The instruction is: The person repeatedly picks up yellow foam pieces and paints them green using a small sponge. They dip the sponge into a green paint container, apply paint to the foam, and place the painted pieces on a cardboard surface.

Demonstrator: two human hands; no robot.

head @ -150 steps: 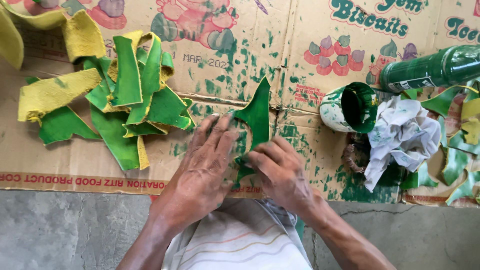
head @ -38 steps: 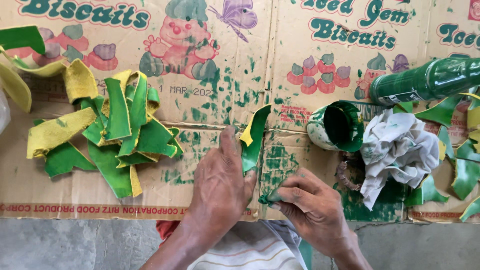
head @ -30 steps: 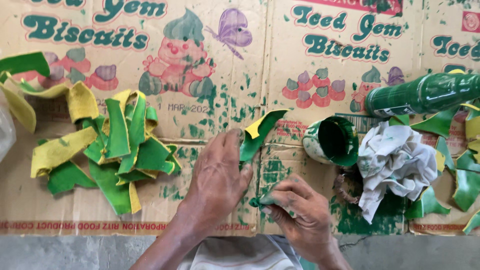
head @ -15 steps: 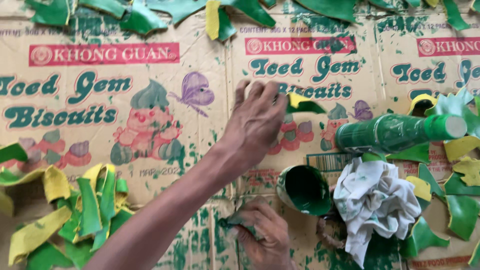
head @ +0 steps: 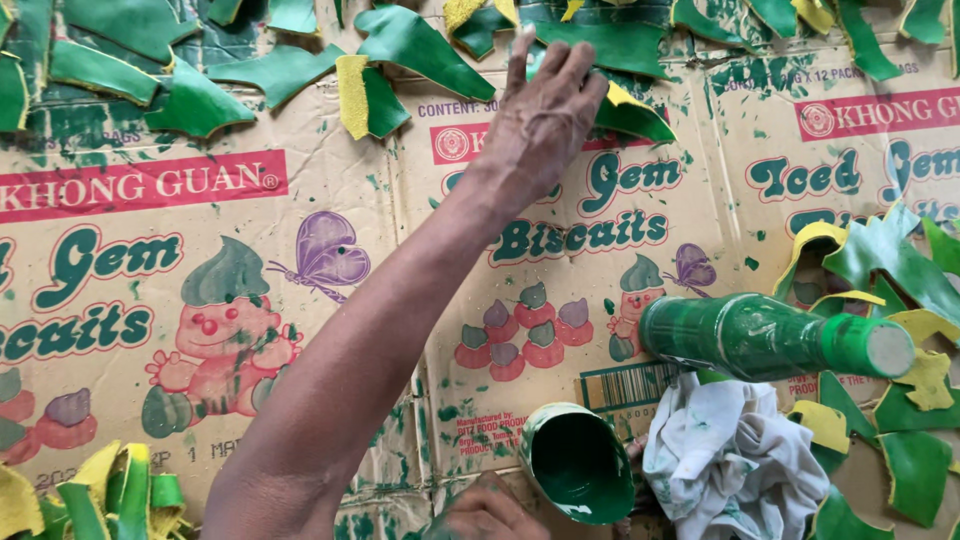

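My left hand (head: 545,110) reaches far out over the flattened printed cardboard (head: 150,330). Its fingers lie on a curved piece, green on one side and yellow on the other (head: 632,110), and the piece sticks out to the right from under the palm. It sits at the near edge of a row of similar green pieces (head: 410,40) laid along the far side. My right hand (head: 485,515), smeared with green paint, shows only partly at the bottom edge next to a small cup of green paint (head: 578,465). Its fingers are hidden.
A green-stained bottle (head: 760,335) lies on its side at the right, above a crumpled white rag (head: 735,460). More green and yellow pieces (head: 890,260) are scattered at the right edge. A heap of such pieces (head: 110,495) sits at the lower left.
My left hand has carried the green and yellow piece from near my body out to the far row. My view has shifted with it. The right hand stayed low by the cup.
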